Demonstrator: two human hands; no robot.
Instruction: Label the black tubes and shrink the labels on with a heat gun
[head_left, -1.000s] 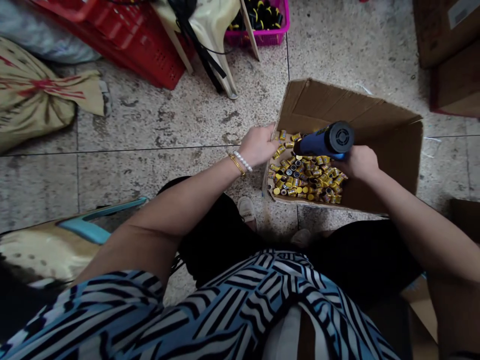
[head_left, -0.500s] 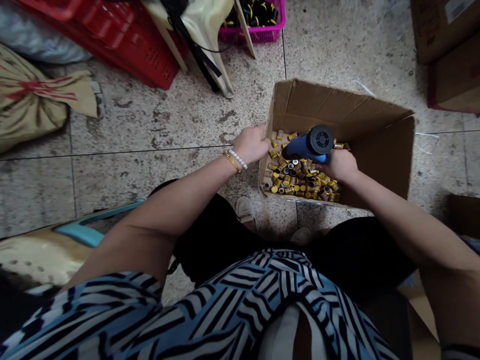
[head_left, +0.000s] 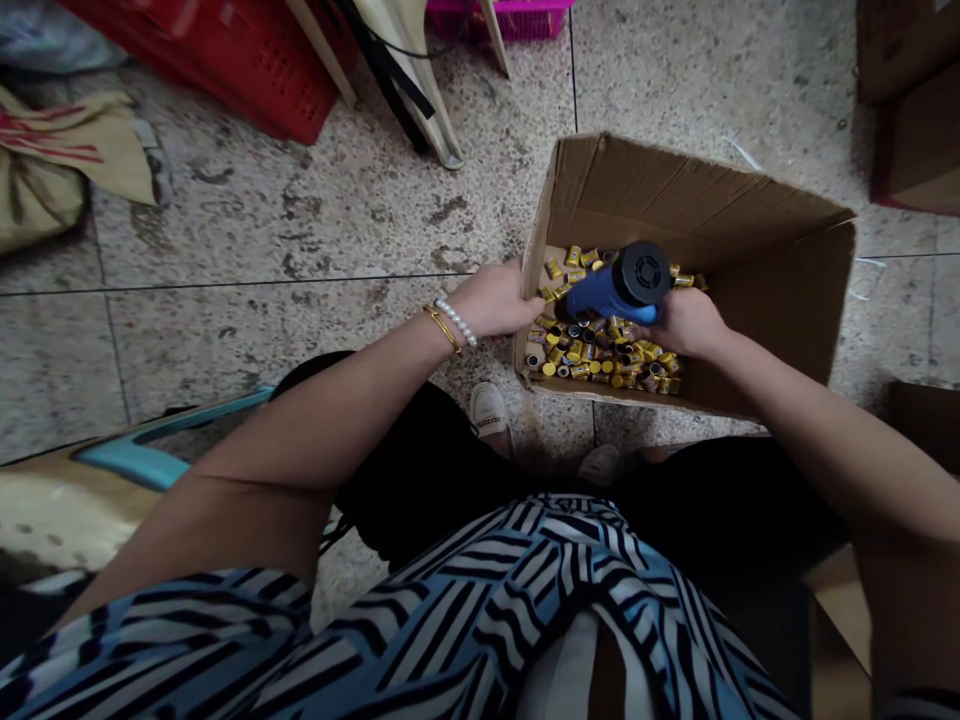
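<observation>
The right hand (head_left: 686, 323) is gripping the light-looking blue tool (head_left: 606, 292) by its barrel, while the open left hand (head_left: 491, 302) is resting at the box (head_left: 697, 190) rim near loose, slippery-looking yellow cylinders (head_left: 600, 350).

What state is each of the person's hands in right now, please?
Left hand: open, holding nothing visible.
Right hand: closed around a blue handheld tool with a black vented end.

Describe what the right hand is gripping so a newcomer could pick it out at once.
An open cardboard box sits on the floor by the person's feet. Inside, over small yellow cylinders, the right hand grips a blue tool, set apart by its round black vented end.
</observation>
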